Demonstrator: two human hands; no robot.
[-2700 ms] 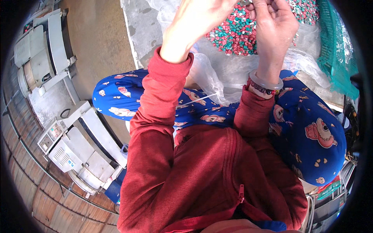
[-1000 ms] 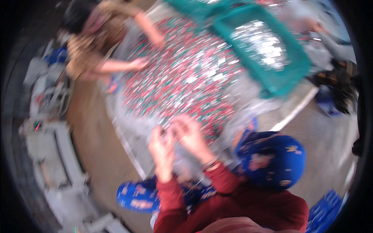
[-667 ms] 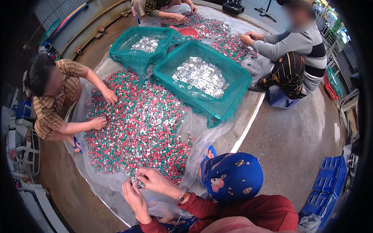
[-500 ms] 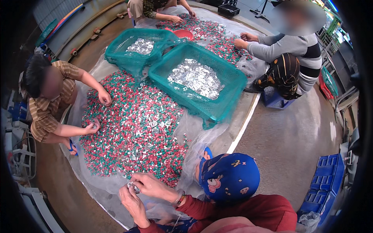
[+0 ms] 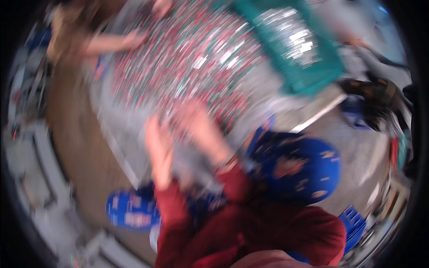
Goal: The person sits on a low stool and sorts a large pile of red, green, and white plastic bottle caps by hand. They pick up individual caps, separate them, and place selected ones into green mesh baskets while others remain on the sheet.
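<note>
My left hand (image 5: pixel 159 145) is raised at the near edge of a heap of small red and green pebble-like pieces (image 5: pixel 161 76), fingers pointing away from me. Beside it, to the right, my right hand (image 5: pixel 201 127) reaches over the same edge. Both hands are smeared by motion, so their fingers and anything in them cannot be made out. Brighter silver metal pieces (image 5: pixel 199 62) lie scattered in the heap. A translucent sheet (image 5: pixel 134 120) spreads beneath it.
A green mesh-lined basket (image 5: pixel 308 85) of silver pieces stands at the far right of the heap. A co-worker's forearm (image 5: pixel 109 43) reaches in from the left. Another person's dark patterned leg (image 5: pixel 377 96) is at right. My blue patterned knees (image 5: pixel 304 169) flank my arms.
The view has swung and blurred, the heap and basket now sitting higher in the picture. My hands, earlier together around a small silver metal piece, are now apart and stretched toward the heap.
</note>
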